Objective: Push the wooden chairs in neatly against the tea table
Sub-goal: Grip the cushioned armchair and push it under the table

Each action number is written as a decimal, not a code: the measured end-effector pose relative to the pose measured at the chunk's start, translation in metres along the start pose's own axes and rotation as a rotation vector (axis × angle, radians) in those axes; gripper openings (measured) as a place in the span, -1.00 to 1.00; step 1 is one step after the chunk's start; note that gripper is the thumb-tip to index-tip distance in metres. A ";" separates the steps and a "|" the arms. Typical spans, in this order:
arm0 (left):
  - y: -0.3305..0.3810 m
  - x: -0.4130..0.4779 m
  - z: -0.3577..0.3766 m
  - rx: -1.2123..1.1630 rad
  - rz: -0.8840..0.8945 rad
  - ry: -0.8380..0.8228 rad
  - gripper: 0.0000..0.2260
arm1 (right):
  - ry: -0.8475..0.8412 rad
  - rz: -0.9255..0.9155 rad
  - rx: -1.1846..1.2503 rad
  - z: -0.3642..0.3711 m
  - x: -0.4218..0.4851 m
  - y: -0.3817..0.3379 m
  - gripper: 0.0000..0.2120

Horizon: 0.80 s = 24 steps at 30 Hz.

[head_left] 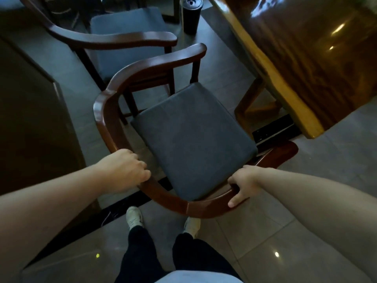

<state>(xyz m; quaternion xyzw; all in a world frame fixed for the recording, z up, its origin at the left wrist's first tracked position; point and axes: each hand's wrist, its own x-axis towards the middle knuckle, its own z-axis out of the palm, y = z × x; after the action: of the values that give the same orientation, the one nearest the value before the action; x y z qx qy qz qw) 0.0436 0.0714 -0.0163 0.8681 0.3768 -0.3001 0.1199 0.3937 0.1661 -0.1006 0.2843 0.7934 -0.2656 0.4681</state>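
Observation:
A wooden armchair (114, 94) with a curved dark-brown back rail and a grey seat cushion stands right in front of me, its front facing the tea table (306, 58). My left hand (126, 167) grips the curved rail on its left side. My right hand (243, 185) grips the rail on its right side, thumb underneath. The glossy wooden tea table fills the upper right, and the chair's right arm reaches under its near corner. A second wooden chair (126, 37) with a grey cushion stands behind the first, apart from the table.
A tall black cylindrical bin (191, 15) stands on the floor between the far chair and the table. A dark cabinet (30, 123) lines the left side. A black strip (273, 129) lies on the tiled floor under the table. My feet (134, 217) stand just behind the chair.

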 end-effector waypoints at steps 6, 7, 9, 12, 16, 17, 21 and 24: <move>0.010 0.007 -0.001 -0.037 -0.023 0.046 -0.82 | 0.001 0.033 0.035 0.002 -0.002 0.013 -0.26; 0.014 0.010 -0.002 -0.030 -0.020 0.060 -0.83 | -0.018 0.048 0.037 0.001 -0.004 0.016 -0.25; 0.022 0.015 -0.006 -0.032 -0.017 0.074 -0.84 | -0.040 0.071 0.057 -0.002 -0.009 0.023 -0.20; 0.026 0.021 -0.011 -0.075 -0.006 0.083 -0.78 | -0.027 0.102 0.097 0.000 -0.016 0.027 -0.20; 0.017 0.007 -0.008 -0.294 0.005 0.258 -0.51 | 0.086 0.118 0.176 0.004 -0.028 0.019 -0.27; 0.013 0.000 -0.009 -0.357 -0.033 0.332 -0.47 | 0.151 0.110 0.246 0.003 -0.033 0.017 -0.29; -0.004 -0.018 -0.013 -0.533 -0.299 0.597 -0.53 | 0.460 0.073 0.469 -0.006 -0.056 -0.009 -0.44; -0.019 -0.023 -0.010 -0.817 -0.543 0.770 -0.66 | 0.665 0.010 0.591 -0.026 -0.061 -0.054 -0.53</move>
<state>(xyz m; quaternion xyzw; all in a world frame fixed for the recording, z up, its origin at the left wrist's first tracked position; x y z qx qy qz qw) 0.0220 0.0750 0.0065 0.6713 0.6846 0.1831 0.2174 0.3646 0.1342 -0.0267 0.4797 0.7894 -0.3730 0.0873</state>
